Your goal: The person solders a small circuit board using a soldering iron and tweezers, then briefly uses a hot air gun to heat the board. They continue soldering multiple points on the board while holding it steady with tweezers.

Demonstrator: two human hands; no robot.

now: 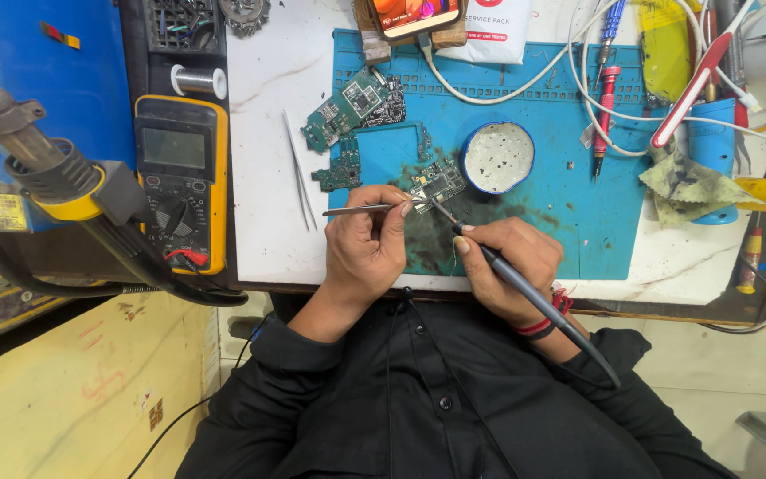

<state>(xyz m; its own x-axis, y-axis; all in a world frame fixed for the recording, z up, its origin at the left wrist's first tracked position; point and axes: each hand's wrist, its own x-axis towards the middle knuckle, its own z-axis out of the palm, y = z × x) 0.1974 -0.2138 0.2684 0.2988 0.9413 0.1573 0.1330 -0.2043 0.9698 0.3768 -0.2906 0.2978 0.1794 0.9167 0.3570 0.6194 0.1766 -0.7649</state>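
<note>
A small circuit board [439, 183] lies on the blue work mat [543, 204]. My left hand [367, 251] pinches a pair of metal tweezers [361, 210] whose tips reach the board's near edge. My right hand [505, 266] grips a dark soldering iron [525, 288] like a pen. Its thin tip touches the board next to the tweezer tips. The iron's cord runs back over my right wrist.
Two more green circuit boards [353, 106] and a spare pair of tweezers [299, 173] lie left of the mat. A round blue tin [497, 158] sits right of the board. A yellow multimeter [180, 182] and a hot-air gun [42, 168] stand at left. Screwdrivers [603, 115], cables and a rag [686, 184] crowd the right.
</note>
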